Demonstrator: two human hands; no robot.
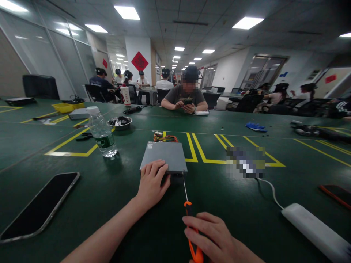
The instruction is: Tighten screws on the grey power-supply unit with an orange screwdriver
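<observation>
A flat grey metal computer power supply (164, 155) lies on the green table, a bundle of coloured wires (167, 138) coming out at its far side. My left hand (154, 179) grips its near left part, fingers over the top cover and thumb at the front edge. In my right hand (210, 235) is a screwdriver (188, 208) with an orange and black handle. Its thin shaft points away from me, and the tip meets the front face of the power supply near the right corner. Whether the tip sits in a screw is too small to tell.
A water bottle (102, 133) and a metal bowl (120, 123) stand to the left, behind a phone (40, 206). On the right lie a blurred-out object, a white power strip (315, 230) and another phone (337, 193). A person (186, 95) sits across the table.
</observation>
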